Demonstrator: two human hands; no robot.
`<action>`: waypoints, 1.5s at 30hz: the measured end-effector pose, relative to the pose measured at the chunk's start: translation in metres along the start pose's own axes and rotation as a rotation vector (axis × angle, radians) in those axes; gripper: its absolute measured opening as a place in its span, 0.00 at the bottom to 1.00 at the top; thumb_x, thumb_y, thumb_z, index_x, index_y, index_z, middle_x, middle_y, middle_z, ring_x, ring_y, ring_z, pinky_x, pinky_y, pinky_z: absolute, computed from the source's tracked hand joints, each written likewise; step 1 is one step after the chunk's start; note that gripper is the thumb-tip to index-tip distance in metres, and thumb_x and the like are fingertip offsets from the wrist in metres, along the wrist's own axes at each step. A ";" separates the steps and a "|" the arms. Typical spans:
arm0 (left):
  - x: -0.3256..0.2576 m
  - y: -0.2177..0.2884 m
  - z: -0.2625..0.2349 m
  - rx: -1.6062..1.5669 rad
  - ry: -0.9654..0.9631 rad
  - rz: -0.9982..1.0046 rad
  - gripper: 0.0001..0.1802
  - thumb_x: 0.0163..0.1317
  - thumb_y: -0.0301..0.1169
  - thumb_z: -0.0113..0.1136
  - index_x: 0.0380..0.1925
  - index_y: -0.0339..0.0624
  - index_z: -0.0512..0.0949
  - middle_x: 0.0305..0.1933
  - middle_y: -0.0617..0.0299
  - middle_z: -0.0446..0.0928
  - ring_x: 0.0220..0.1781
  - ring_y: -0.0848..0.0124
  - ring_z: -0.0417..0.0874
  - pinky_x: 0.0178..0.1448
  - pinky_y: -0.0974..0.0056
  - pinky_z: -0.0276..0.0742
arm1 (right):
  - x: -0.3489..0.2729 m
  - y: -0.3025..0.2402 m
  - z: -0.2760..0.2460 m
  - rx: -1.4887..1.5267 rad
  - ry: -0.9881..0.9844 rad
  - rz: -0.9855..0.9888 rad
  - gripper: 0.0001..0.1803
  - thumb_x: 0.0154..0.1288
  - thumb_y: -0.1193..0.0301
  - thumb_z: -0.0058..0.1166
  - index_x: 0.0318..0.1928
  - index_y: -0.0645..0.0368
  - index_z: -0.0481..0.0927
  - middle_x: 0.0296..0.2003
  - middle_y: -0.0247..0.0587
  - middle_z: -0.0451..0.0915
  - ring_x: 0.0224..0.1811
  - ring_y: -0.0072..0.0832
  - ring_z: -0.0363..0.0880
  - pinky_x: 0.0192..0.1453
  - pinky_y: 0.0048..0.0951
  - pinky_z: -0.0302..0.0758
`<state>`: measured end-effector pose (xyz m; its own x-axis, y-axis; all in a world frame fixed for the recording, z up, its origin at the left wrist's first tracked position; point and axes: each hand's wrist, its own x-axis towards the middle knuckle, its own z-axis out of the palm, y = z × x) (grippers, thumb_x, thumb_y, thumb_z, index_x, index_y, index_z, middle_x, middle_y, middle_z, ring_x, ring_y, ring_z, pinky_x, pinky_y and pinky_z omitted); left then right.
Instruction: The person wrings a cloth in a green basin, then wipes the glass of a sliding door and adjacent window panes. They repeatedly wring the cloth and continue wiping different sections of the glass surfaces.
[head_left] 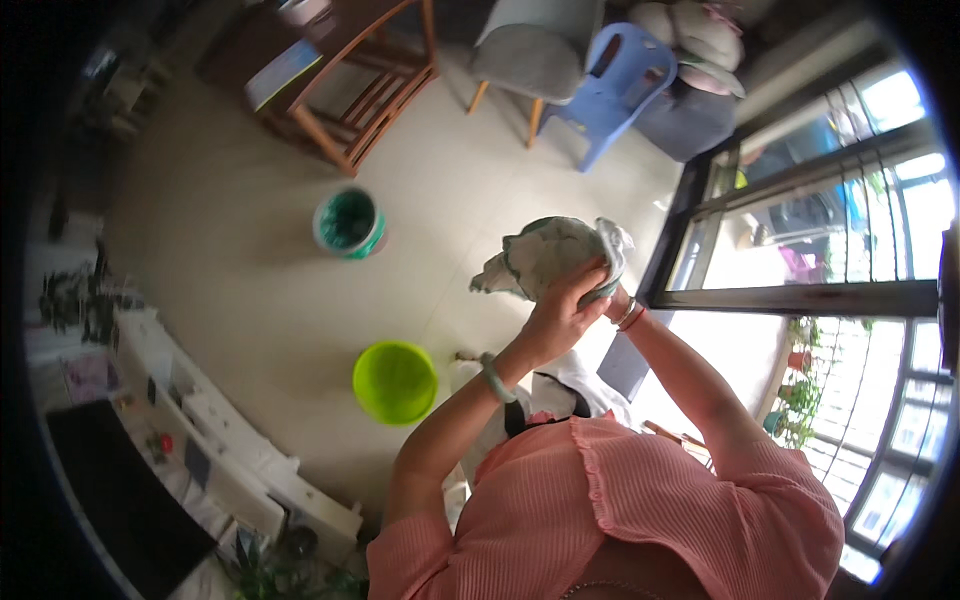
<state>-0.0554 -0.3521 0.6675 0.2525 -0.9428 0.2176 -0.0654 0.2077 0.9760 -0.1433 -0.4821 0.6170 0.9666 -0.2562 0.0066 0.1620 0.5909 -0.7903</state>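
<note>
A crumpled pale cloth (pixel 552 255) with dark greenish edging is bunched up in front of me, above the floor. My left hand (pixel 566 312) is closed on its near side, the fingers wrapped into the folds. Behind it, my right hand (pixel 617 299) presses against the right end of the cloth. Most of the right hand's fingers are hidden by the left hand and the fabric. Below and to the left, a lime-green basin (pixel 395 382) stands on the floor, apart from both hands.
A bin with a green liner (pixel 348 222) stands on the tiled floor. Beyond are a wooden chair (pixel 350 110), a grey chair (pixel 530 65) and a blue plastic chair (pixel 622 85). A dark-framed glass door (pixel 800 298) is at right, a white cabinet (pixel 200 410) at left.
</note>
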 end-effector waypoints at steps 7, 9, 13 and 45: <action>0.118 0.090 0.048 -0.773 -0.261 -0.365 0.33 0.65 0.28 0.64 0.69 0.39 0.64 0.63 0.61 0.72 0.63 0.72 0.73 0.68 0.65 0.67 | -0.079 -0.087 -0.105 -0.432 0.567 -0.065 0.34 0.68 0.52 0.58 0.65 0.62 0.70 0.62 0.42 0.72 0.67 0.30 0.66 0.71 0.33 0.63; 0.150 0.077 0.067 -0.717 -0.219 -0.314 0.37 0.62 0.26 0.67 0.70 0.42 0.62 0.63 0.61 0.72 0.63 0.70 0.74 0.67 0.64 0.70 | -0.094 -0.125 -0.111 -0.436 0.661 0.062 0.32 0.68 0.51 0.59 0.61 0.63 0.73 0.57 0.40 0.76 0.62 0.26 0.70 0.67 0.31 0.67; 0.209 -0.003 0.099 -0.426 -0.125 -0.392 0.35 0.62 0.21 0.64 0.68 0.43 0.63 0.54 0.58 0.79 0.53 0.70 0.82 0.60 0.67 0.76 | -0.152 -0.213 -0.097 -0.385 0.872 -0.050 0.26 0.63 0.64 0.68 0.56 0.64 0.76 0.48 0.37 0.81 0.48 0.24 0.81 0.56 0.27 0.80; 0.549 -0.042 0.446 -0.108 -0.112 0.269 0.36 0.59 0.39 0.72 0.64 0.45 0.67 0.71 0.43 0.60 0.72 0.50 0.62 0.75 0.49 0.56 | -0.246 -0.454 -0.181 -1.062 2.036 -0.663 0.11 0.70 0.69 0.60 0.47 0.62 0.79 0.37 0.27 0.80 0.42 0.13 0.73 0.45 0.19 0.74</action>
<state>-0.3449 -0.9952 0.7422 0.1320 -0.8718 0.4717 -0.0114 0.4745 0.8802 -0.4900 -0.8255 0.8634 -0.5857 -0.6809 0.4397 -0.5067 -0.1157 -0.8543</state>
